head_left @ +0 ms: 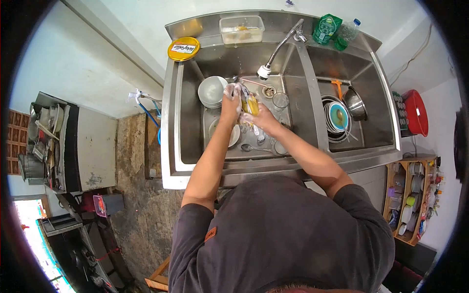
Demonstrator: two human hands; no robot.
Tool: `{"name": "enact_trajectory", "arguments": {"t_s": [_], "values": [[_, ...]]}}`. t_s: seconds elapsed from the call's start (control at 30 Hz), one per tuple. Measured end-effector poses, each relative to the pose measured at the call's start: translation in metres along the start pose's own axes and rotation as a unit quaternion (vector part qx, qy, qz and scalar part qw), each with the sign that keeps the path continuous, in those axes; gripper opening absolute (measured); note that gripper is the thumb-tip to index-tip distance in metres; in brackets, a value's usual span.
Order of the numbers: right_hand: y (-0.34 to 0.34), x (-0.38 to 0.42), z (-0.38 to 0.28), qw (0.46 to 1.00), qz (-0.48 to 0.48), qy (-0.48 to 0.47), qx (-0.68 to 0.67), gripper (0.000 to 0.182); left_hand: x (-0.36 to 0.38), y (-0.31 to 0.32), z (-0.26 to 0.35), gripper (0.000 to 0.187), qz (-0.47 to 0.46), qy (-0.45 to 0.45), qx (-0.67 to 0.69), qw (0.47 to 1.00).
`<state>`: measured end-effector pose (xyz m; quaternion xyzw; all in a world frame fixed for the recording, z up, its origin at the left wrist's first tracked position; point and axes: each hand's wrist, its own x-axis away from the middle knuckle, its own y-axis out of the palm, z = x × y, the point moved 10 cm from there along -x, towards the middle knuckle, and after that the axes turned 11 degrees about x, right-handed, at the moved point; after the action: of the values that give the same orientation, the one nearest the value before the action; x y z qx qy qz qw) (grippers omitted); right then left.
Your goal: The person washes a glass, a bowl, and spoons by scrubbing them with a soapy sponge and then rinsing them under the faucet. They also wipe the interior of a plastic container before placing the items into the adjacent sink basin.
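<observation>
You stand at a steel double sink, both bare hands over its left basin (191, 110), in the upper middle of the frame. Your right hand (262, 118) has its fingers bent round a yellow sponge (252, 105), which sits between your hands. Your left hand (231, 99), sudsy, meets it from the left with curled fingers; you cannot tell from here how firmly they close, or on what. The sponge looks light, soft and squashy, probably slick with soap, so it is best pinched across its broad sides with spread fingers. Just left of your left hand is a stack of pale bowls (212, 93), likely heavy together and breakable. Right of the sponge stands a clear glass (280, 100), fragile and close enough to knock. Below your hands lie a white plate (234, 136), partly hidden by your left forearm, and a metal spoon (247, 147). Above, the flexible tap (264, 72) hangs over the basin, in the way of a lifted hand. In the right basin, stacked plates (328, 123) rest beside a metal pot (355, 103).
</observation>
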<state>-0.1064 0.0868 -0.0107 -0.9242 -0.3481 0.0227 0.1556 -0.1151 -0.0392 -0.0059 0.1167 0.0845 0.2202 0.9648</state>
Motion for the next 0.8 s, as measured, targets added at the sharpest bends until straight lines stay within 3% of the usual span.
{"name": "enact_trajectory", "arguments": {"t_s": [0.1,0.17,0.2,0.23,0.27,0.33,0.47,0.53,0.6,0.67,0.7,0.8], "values": [[-0.006,0.009,0.006,0.993,0.045,0.053,-0.092,0.055,0.007,-0.007,0.005,0.036,0.062,-0.055,0.061,0.995],[-0.024,0.013,-0.007,0.989,0.121,0.022,0.08,0.058,0.009,-0.007,0.01,0.041,0.101,-0.058,0.067,0.991],[-0.025,0.01,0.0,0.989,0.121,0.025,0.079,0.058,0.015,-0.006,0.024,0.046,0.143,-0.06,0.073,0.985],[-0.026,0.003,0.003,0.985,0.12,0.015,0.12,0.058,0.022,0.001,0.034,0.038,0.148,-0.08,0.127,0.978],[-0.027,-0.002,0.007,0.98,0.117,0.007,0.159,0.059,0.022,0.0,0.04,0.038,0.149,-0.085,0.126,0.977],[-0.031,0.0,-0.014,0.985,0.1,0.011,0.14,0.061,0.014,0.012,0.042,0.035,0.045,-0.129,0.095,0.986],[-0.028,0.005,-0.043,0.975,0.104,0.008,0.194,0.061,0.004,0.006,0.043,0.029,0.079,-0.091,0.143,0.982],[-0.031,0.022,-0.062,0.937,0.162,0.025,0.309,0.062,-0.007,-0.006,0.035,0.021,0.075,-0.073,0.109,0.989],[-0.026,0.029,-0.06,0.923,0.151,0.003,0.353,0.06,-0.01,-0.007,0.057,0.013,0.063,-0.034,0.184,0.98],[-0.018,0.039,-0.082,0.908,0.133,-0.118,0.381,0.055,-0.013,-0.015,0.055,0.013,0.077,-0.04,0.202,0.975],[-0.017,0.034,-0.084,0.908,0.129,-0.117,0.381,0.055,-0.01,-0.013,0.05,0.015,0.069,-0.05,0.226,0.97],[-0.024,0.027,-0.107,0.875,0.197,-0.178,0.405,0.056,-0.007,-0.013,0.037,0.016,0.074,-0.069,0.266,0.959]]}}
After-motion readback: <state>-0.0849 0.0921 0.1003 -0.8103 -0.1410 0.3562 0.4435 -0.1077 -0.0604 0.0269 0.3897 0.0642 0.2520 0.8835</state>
